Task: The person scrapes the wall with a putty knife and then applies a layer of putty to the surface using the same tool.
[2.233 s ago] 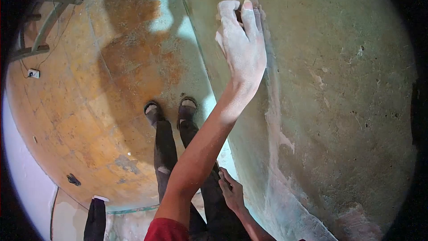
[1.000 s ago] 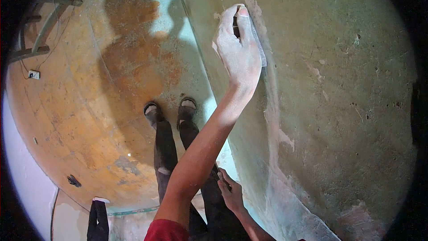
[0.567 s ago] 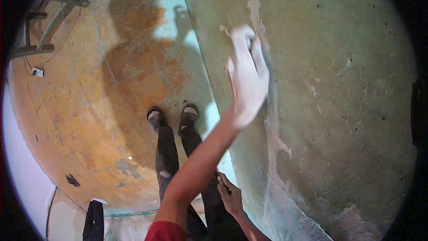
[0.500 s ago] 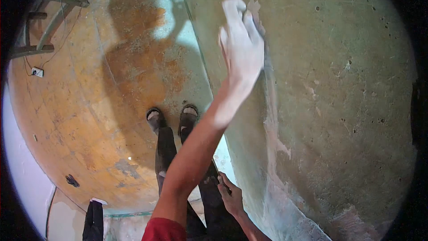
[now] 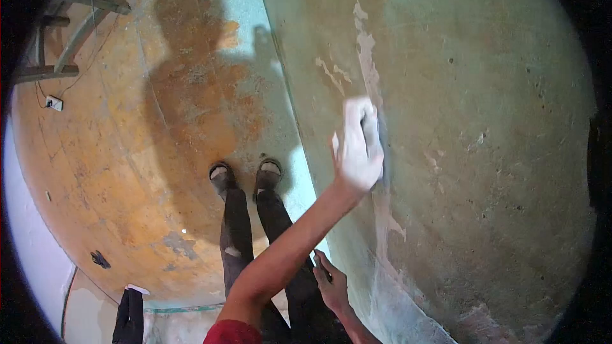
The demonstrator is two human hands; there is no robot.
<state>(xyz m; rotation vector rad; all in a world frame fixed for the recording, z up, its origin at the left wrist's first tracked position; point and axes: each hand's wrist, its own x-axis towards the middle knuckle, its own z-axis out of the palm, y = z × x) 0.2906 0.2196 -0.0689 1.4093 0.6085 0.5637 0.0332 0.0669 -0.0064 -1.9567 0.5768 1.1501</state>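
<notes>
My left hand, whitened by strong light or dust, presses against the greenish-brown wall with its fingers bent together. A thin grey-blue edge shows along its right side; what it grips is mostly hidden. Above and below the hand runs a pale, rough strip on the wall. Low in the view, beside my leg, my right hand is closed around a slim, dark-handled tool. The tool's thin end points upward, and its kind is not clear.
My sandaled feet stand on the stained orange floor close to the wall. Wooden trestle legs, a cable and a white socket box are at upper left. A dark scrap and dark cloth lie lower left.
My left hand has moved down along the strip, toward me, uncovering pale patches above it. My right hand has stayed nearly where it was, still holding the slim tool.
</notes>
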